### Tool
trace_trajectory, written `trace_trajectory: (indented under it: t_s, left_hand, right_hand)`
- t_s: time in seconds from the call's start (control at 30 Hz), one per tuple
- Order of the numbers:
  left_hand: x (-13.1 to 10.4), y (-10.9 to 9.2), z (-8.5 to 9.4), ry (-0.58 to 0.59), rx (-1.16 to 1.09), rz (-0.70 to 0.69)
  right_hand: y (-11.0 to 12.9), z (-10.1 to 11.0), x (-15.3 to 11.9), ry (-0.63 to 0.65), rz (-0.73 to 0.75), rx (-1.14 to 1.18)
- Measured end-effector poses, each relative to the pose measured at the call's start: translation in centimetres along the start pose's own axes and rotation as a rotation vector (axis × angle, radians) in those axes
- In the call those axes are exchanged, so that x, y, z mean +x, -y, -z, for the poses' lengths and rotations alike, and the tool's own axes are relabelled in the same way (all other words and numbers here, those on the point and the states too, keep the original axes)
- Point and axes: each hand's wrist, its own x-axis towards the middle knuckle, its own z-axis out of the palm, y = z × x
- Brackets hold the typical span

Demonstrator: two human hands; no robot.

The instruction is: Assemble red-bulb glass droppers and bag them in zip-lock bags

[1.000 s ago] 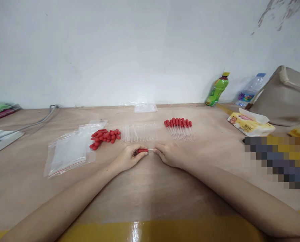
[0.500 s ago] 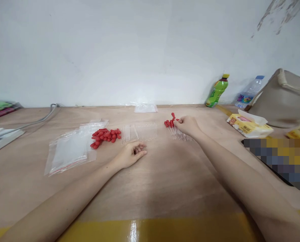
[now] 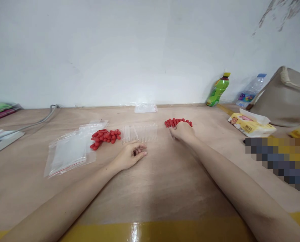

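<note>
My left hand (image 3: 132, 154) rests on the table with its fingers loosely curled and apart, nothing in it. Just beyond it lie a row of clear glass tubes (image 3: 147, 132) and, to their left, a pile of red rubber bulbs (image 3: 104, 137). Over on the right, my right hand (image 3: 184, 131) is down on a row of droppers with red bulbs (image 3: 174, 121), its fingers pressed together. The fingertips are partly hidden, so what they hold cannot be made out.
Clear zip bags (image 3: 69, 151) lie at left, another bag (image 3: 145, 108) by the wall. At right stand a green bottle (image 3: 218, 90), a clear bottle (image 3: 252, 90), a tissue pack (image 3: 252, 125) and a grey bag (image 3: 281, 97). A cable (image 3: 36, 122) runs at far left.
My right hand has moved down and slightly nearer to me. The red bulb that stuck up above the row now no longer shows there. My left hand has stayed still.
</note>
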Motion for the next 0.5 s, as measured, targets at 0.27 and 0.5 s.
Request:
trace_trajectory:
  t_s: [0.27, 0.5]
  left_hand:
    - [-0.1, 0.2, -0.1, -0.001, 0.0, -0.002]
    - [0.0, 0.0, 0.0, -0.002, 0.005, -0.013]
  right_hand:
    - [1.0, 0.7, -1.0, 0.005, 0.058, -0.035]
    - [5.1, -0.8, -1.5, 0.152, 0.15, 0.057]
